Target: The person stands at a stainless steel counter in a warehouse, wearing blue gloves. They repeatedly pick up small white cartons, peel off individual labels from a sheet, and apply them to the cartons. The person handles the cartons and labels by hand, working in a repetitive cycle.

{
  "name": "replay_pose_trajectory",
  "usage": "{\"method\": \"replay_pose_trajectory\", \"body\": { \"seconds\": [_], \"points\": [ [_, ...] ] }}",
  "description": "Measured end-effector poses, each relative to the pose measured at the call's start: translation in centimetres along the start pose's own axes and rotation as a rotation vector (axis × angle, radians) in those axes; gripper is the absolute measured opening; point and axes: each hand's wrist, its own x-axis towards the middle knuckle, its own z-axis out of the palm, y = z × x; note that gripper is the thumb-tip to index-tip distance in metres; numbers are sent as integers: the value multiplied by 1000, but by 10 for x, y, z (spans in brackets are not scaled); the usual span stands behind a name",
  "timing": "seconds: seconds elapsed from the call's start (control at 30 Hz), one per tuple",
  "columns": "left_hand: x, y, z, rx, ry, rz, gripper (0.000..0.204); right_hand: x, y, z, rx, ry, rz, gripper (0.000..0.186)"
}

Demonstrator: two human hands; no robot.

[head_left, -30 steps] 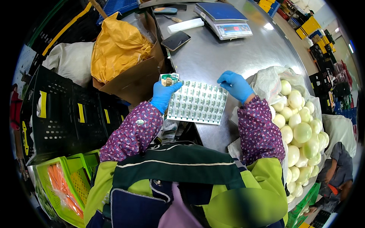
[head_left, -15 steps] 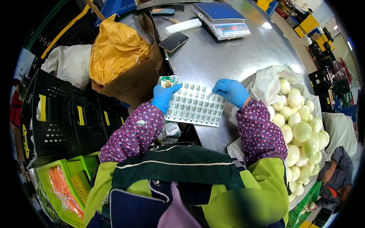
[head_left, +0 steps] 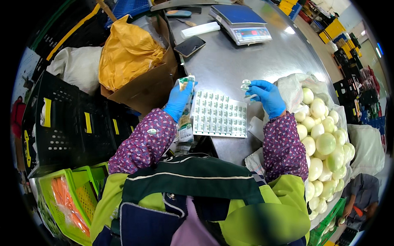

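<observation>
My left hand (head_left: 179, 101), in a blue glove, is closed around narrow printed plastic packaging (head_left: 186, 132) in green and white, which hangs down past the table's edge. Right of it a sheet of small white and green stickers (head_left: 219, 115) lies partly on the metal table (head_left: 238, 61), laid out in rows. My right hand (head_left: 267, 97), also gloved in blue, is raised to the right of the sheet. A few peeled stickers (head_left: 246, 84) stick out at its pinched fingertips. Neither hand appears to touch the sheet.
Peeled white onions (head_left: 326, 143) fill an open sack on the right. Farther back stand a scale (head_left: 242, 24), a phone (head_left: 189, 46) and a white roll (head_left: 200, 30). A carton (head_left: 141, 92) with a yellow bag and black crates (head_left: 61, 127) line the left.
My right hand has moved right, away from the sheet, with stickers at its fingertips. My left hand has come off the sheet and turned, holding the packaging upright; the sheet has shifted slightly right.
</observation>
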Motion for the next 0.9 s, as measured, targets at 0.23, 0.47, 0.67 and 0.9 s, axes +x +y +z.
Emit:
{"method": "replay_pose_trajectory", "body": {
  "seconds": [0.23,0.47,0.67,0.9],
  "points": [
    [-10,80,-51,-334,-271,145,38,7,-6,40,12,81,29,14],
    [-32,115,-48,-400,-282,142,45,0,-17,117,-46,47,-108,12],
    [-57,96,-20,-324,-248,203,44,-12,-13,156,74,-24,-199,12],
    [-72,94,-5,-322,-188,258,35,-12,-5,169,82,3,-259,15]
  ]
}}
